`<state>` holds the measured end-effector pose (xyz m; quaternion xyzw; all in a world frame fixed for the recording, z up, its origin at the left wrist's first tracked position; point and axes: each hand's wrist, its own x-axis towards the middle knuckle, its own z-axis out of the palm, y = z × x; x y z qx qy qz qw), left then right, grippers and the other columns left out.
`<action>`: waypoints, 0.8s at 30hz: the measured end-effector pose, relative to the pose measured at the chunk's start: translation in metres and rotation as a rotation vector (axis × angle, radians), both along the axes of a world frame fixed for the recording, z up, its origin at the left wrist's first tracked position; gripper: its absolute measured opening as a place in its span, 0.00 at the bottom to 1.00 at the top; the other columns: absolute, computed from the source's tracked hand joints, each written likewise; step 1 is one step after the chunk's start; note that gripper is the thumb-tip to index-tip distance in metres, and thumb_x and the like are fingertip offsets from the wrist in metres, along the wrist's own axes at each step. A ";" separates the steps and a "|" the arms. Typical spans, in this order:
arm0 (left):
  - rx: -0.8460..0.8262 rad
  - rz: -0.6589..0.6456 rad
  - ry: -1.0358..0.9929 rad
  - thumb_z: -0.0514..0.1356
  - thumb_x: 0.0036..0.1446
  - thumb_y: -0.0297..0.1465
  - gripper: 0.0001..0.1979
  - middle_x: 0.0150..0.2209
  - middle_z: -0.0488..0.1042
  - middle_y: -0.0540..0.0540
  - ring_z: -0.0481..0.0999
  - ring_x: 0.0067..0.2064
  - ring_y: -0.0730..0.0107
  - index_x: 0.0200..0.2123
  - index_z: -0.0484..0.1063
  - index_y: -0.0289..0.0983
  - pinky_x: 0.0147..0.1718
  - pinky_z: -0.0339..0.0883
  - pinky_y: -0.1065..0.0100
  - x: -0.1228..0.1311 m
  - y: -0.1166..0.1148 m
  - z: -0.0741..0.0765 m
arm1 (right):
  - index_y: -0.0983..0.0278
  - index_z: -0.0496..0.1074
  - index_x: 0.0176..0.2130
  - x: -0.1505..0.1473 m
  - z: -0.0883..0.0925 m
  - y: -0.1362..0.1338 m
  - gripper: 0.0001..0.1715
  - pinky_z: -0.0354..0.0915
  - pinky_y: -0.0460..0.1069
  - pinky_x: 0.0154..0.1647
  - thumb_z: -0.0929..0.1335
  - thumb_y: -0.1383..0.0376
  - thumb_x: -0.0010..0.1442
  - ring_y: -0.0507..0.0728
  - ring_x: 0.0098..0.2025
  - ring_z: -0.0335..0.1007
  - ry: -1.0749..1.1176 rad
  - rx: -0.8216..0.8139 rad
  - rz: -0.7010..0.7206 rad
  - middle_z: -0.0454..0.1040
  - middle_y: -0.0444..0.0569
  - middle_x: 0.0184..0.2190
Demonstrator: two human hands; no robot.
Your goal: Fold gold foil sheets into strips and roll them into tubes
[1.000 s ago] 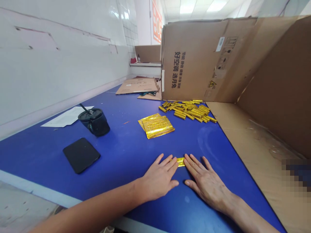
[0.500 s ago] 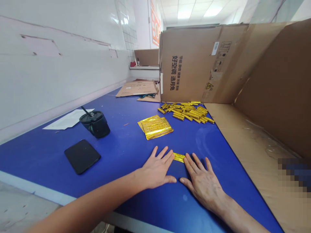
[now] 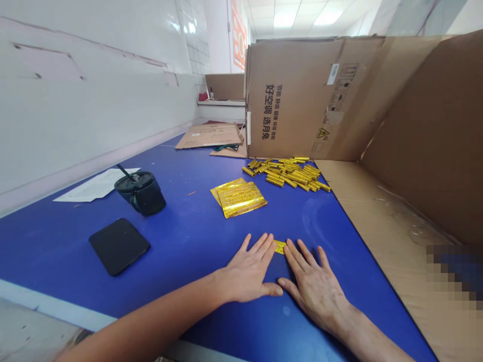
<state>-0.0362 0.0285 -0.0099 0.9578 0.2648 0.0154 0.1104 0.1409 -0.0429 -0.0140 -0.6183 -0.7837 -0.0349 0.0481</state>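
Note:
My left hand (image 3: 252, 269) and my right hand (image 3: 315, 279) lie flat on the blue table, fingers stretched out. Between their fingertips shows the middle of a narrow gold foil strip (image 3: 279, 247); its ends are hidden under the fingers of both hands. Whether the strip is folded or rolled I cannot tell. Beyond my hands, flat gold foil wrappers (image 3: 243, 200) overlap each other. Farther back lies a heap of small rolled gold foil tubes (image 3: 289, 173).
A large cardboard box (image 3: 294, 100) stands behind the tubes, and cardboard (image 3: 381, 241) runs along the right edge. To the left are a dark lidded cup (image 3: 145, 196) with a straw, a black phone-like slab (image 3: 119, 246) and white paper (image 3: 88, 186). Flat cardboard (image 3: 211, 136) lies farther back.
My left hand has slid right, closer to my right hand, covering more of the gold strip. The right hand stays nearly in place. The view has shifted slightly.

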 end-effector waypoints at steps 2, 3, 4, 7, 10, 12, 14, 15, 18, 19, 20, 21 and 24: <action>0.006 0.009 0.001 0.36 0.49 0.56 0.43 0.60 0.35 0.37 0.33 0.61 0.58 0.59 0.36 0.31 0.54 0.29 0.49 -0.007 0.002 0.002 | 0.66 0.52 0.57 0.001 0.001 0.000 0.37 0.39 0.68 0.53 0.53 0.47 0.56 0.67 0.59 0.41 -0.003 -0.007 0.002 0.49 0.54 0.58; 0.008 0.015 0.002 0.36 0.49 0.57 0.43 0.60 0.35 0.37 0.33 0.61 0.57 0.59 0.37 0.31 0.53 0.28 0.48 -0.010 0.002 0.002 | 0.66 0.51 0.57 0.001 0.002 0.000 0.37 0.40 0.68 0.53 0.53 0.47 0.56 0.66 0.59 0.41 -0.001 -0.013 0.003 0.49 0.53 0.58; 0.011 0.022 0.002 0.36 0.48 0.57 0.44 0.60 0.36 0.37 0.34 0.61 0.57 0.59 0.37 0.31 0.53 0.28 0.48 -0.011 0.001 0.003 | 0.65 0.51 0.57 0.002 0.002 0.001 0.37 0.40 0.68 0.53 0.52 0.47 0.56 0.66 0.59 0.41 0.001 -0.018 0.004 0.49 0.52 0.58; 0.025 0.019 -0.002 0.37 0.46 0.59 0.46 0.60 0.39 0.36 0.34 0.60 0.54 0.59 0.40 0.31 0.53 0.26 0.46 -0.014 -0.006 0.006 | 0.63 0.50 0.58 0.009 0.004 0.009 0.36 0.40 0.68 0.53 0.52 0.47 0.57 0.65 0.59 0.40 0.006 -0.031 0.016 0.48 0.50 0.59; 0.044 -0.002 -0.006 0.36 0.45 0.59 0.47 0.59 0.43 0.34 0.37 0.60 0.53 0.58 0.43 0.29 0.53 0.25 0.47 -0.015 -0.015 0.010 | 0.61 0.50 0.58 0.019 0.004 0.022 0.35 0.40 0.68 0.53 0.52 0.47 0.57 0.65 0.60 0.38 0.005 -0.049 0.071 0.48 0.49 0.59; 0.060 -0.006 -0.006 0.36 0.45 0.59 0.47 0.58 0.46 0.33 0.39 0.60 0.54 0.57 0.45 0.27 0.53 0.25 0.48 -0.013 -0.019 0.012 | 0.60 0.50 0.58 0.025 0.003 0.030 0.34 0.41 0.69 0.53 0.52 0.48 0.57 0.64 0.60 0.38 0.005 -0.049 0.089 0.50 0.49 0.59; 0.076 0.001 -0.008 0.35 0.46 0.58 0.46 0.58 0.48 0.32 0.41 0.60 0.54 0.56 0.48 0.26 0.54 0.27 0.50 -0.011 -0.021 0.013 | 0.60 0.51 0.57 0.027 0.003 0.036 0.33 0.40 0.68 0.53 0.52 0.48 0.57 0.64 0.60 0.37 -0.004 -0.045 0.097 0.50 0.49 0.59; 0.081 0.008 -0.011 0.35 0.47 0.58 0.46 0.58 0.49 0.32 0.42 0.60 0.55 0.56 0.48 0.26 0.54 0.28 0.51 -0.009 -0.021 0.013 | 0.60 0.51 0.57 0.027 0.003 0.037 0.33 0.40 0.68 0.53 0.52 0.48 0.57 0.64 0.60 0.37 -0.008 -0.040 0.094 0.50 0.49 0.59; 0.079 0.022 -0.024 0.36 0.47 0.58 0.46 0.57 0.50 0.32 0.44 0.59 0.55 0.56 0.49 0.25 0.55 0.30 0.53 -0.007 -0.020 0.011 | 0.62 0.52 0.57 0.017 0.007 0.034 0.33 0.39 0.68 0.53 0.53 0.48 0.57 0.64 0.60 0.37 -0.002 -0.026 0.078 0.49 0.51 0.59; 0.075 0.022 -0.030 0.37 0.47 0.58 0.46 0.57 0.50 0.32 0.44 0.59 0.55 0.56 0.48 0.26 0.55 0.30 0.53 -0.007 -0.019 0.011 | 0.63 0.52 0.57 0.011 0.009 0.031 0.34 0.39 0.68 0.53 0.53 0.48 0.57 0.64 0.60 0.37 0.009 -0.029 0.085 0.48 0.51 0.59; 0.072 0.021 -0.037 0.37 0.47 0.58 0.46 0.57 0.50 0.32 0.44 0.59 0.55 0.56 0.47 0.26 0.55 0.30 0.53 -0.007 -0.019 0.010 | 0.63 0.51 0.57 0.005 0.010 0.028 0.35 0.39 0.68 0.54 0.53 0.48 0.57 0.64 0.60 0.37 0.023 -0.046 0.110 0.47 0.52 0.59; 0.067 0.018 -0.044 0.38 0.47 0.58 0.45 0.57 0.49 0.33 0.44 0.59 0.55 0.57 0.46 0.27 0.55 0.30 0.52 -0.007 -0.019 0.010 | 0.64 0.49 0.58 -0.002 0.011 0.025 0.35 0.39 0.67 0.54 0.53 0.48 0.57 0.63 0.60 0.36 0.042 -0.070 0.147 0.46 0.52 0.59; 0.054 0.011 -0.059 0.38 0.48 0.57 0.45 0.58 0.47 0.34 0.44 0.60 0.55 0.58 0.42 0.29 0.54 0.31 0.51 -0.008 -0.018 0.010 | 0.67 0.42 0.60 -0.014 0.011 0.017 0.37 0.40 0.63 0.56 0.53 0.50 0.58 0.59 0.60 0.37 0.087 -0.133 0.242 0.44 0.54 0.60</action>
